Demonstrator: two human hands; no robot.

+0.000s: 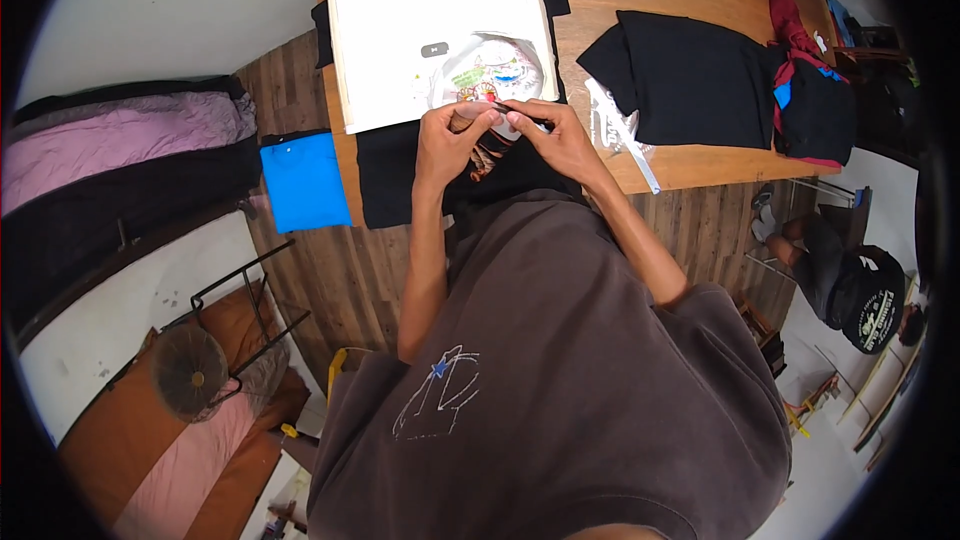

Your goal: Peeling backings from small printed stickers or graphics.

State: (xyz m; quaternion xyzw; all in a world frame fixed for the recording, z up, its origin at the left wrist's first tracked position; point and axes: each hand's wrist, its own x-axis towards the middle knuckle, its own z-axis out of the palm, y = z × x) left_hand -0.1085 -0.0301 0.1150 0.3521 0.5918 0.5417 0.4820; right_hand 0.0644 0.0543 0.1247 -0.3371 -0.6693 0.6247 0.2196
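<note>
"Head view, twelve o'clock: what's the grip?"

"Left hand [445,143] and right hand [562,143] both pinching a glossy printed sheet [505,62], thumbs nearly meeting at its near part."

"Where's the sheet lying?"

"Twelve o'clock. Far part over the white board [400,20], near end drooping above black cloth [392,175]."

"How far along?"

"Partway, I'd judge: near part lifted, sheet neither flat nor released. Smoothing or peeling, can't tell. Folded black garment [695,80], two o'clock: neither hand on it."
</note>
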